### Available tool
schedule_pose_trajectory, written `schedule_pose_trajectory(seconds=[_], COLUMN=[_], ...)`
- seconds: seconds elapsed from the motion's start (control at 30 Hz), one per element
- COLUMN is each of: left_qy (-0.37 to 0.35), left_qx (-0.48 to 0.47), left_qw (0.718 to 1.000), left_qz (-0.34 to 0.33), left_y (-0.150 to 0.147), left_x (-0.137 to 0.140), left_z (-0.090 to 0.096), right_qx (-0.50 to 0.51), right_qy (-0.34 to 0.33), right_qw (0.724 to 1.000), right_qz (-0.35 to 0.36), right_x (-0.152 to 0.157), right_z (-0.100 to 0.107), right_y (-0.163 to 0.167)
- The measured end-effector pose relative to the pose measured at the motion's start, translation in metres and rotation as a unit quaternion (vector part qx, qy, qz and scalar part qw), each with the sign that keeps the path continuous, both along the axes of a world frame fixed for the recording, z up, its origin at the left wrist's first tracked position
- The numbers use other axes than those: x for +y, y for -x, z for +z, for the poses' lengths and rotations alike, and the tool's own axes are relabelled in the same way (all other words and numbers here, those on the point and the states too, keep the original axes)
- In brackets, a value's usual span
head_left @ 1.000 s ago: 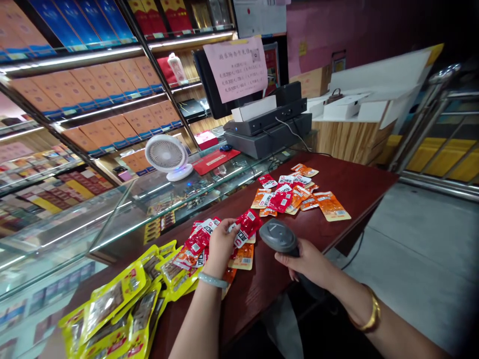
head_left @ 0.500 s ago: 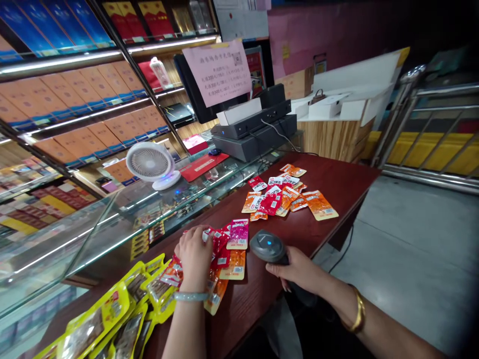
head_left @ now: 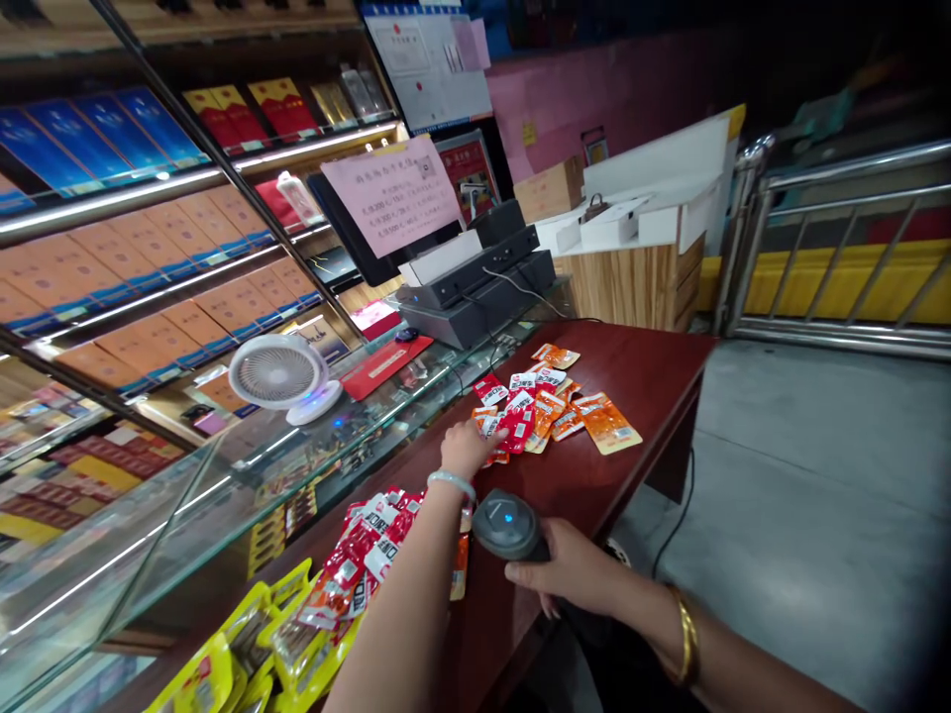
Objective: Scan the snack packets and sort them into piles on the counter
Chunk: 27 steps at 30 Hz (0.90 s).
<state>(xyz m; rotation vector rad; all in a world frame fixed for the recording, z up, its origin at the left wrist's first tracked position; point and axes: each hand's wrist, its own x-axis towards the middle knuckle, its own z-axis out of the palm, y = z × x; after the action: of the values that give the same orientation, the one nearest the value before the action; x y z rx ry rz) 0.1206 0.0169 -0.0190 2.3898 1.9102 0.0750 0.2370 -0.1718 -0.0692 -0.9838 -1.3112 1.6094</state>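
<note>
My left hand (head_left: pixel 468 448) reaches out to the near left edge of a pile of small red, white and orange snack packets (head_left: pixel 521 418). Its fingers are stretched out over the packets, with the tips partly hidden among them. My right hand (head_left: pixel 572 569) is wrapped round the handle of a dark grey barcode scanner (head_left: pixel 506 525), whose small blue light glows on top. Left of my left forearm lies a second heap of red and orange packets (head_left: pixel 375 545), partly covered by that arm. Yellow-edged snack packs (head_left: pixel 297 644) lie at the lower left.
The packets lie on a dark red wooden table (head_left: pixel 639 396). Along its left runs a glass counter (head_left: pixel 200 475) with a white fan (head_left: pixel 278 371), a red mat (head_left: pixel 386 366) and a monitor (head_left: pixel 342 228). A metal railing (head_left: pixel 839 248) stands at the right.
My left hand has left the nearer heap of packets and moved forward and right to the farther pile. The right hand still holds the scanner. The camera view has shifted slightly.
</note>
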Motion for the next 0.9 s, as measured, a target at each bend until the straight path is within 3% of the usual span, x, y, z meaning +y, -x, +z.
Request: schedule_pose_trajectory(seconds=[0.13,0.27,0.53,0.67,0.9], left_qy=[0.007,0.019,-0.043,-0.035,-0.022], left_qx=[0.019,-0.064,-0.348,-0.391,-0.398], left_qw=[0.999,0.997,0.934,0.915,0.911], left_qz=[0.03,0.044,0.064,0.098,0.103], left_y=[-0.015,-0.01,0.068,0.097,0.107], left_x=[0.013,0.008,-0.027,-0.049,-0.061], left_z=[-0.006,-0.012,-0.012,-0.015,-0.023], right_qx=[-0.006,-0.019,0.01,0.008,0.004], right_qy=[-0.002,-0.001,0.007,0.004,0.009], right_qw=[1.0,1.0,1.0,0.999,0.996], right_qz=[0.006,0.013,-0.005,-0.036,-0.085], right_x=[0.0,-0.001,-0.001,-0.001,-0.001], right_z=[0.003,0.007,0.002,0.002,-0.005], right_y=[-0.002,-0.004,-0.003,-0.003,-0.001])
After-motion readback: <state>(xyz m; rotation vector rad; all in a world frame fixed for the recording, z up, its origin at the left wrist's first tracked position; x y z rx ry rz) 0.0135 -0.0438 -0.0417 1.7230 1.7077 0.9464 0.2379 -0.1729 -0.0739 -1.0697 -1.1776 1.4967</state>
